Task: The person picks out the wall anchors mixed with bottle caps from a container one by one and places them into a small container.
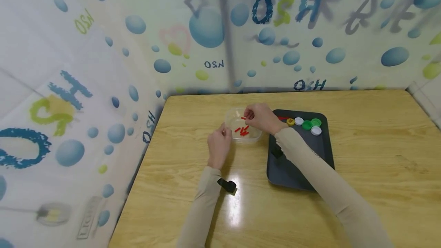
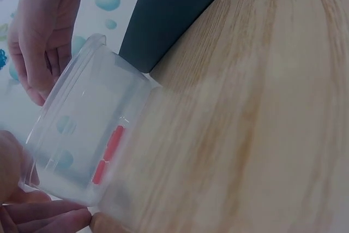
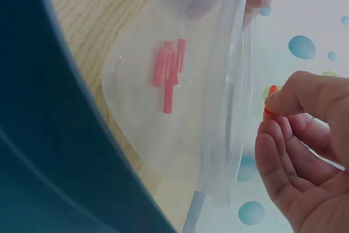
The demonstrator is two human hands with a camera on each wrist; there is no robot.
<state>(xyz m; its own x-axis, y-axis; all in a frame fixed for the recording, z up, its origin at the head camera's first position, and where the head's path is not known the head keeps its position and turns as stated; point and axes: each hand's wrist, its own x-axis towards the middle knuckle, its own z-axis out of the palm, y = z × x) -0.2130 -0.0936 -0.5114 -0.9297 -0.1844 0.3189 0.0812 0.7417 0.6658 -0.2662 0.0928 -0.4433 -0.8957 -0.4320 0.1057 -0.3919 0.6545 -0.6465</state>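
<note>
A clear plastic container (image 1: 235,114) stands on the wooden table, with several short red tube-like pieces (image 3: 168,75) lying on its bottom. My left hand (image 1: 219,144) holds the container at its near left side, thumb and fingers at the rim. Above the container, my right hand (image 1: 262,118) pinches one short red piece (image 3: 272,91) between thumb and index finger. In the left wrist view, the container (image 2: 82,96) shows from the side with red pieces (image 2: 113,144) low inside, and the right hand (image 2: 46,36) is beyond its rim.
Right of the container lies a dark grey tray (image 1: 293,167), partly under the right forearm. Green caps (image 1: 316,122), white caps (image 1: 316,130) and a yellow cap (image 1: 290,121) lie at its far end. A red stick (image 1: 283,118) is beside them. A patterned wall borders the table (image 1: 186,125).
</note>
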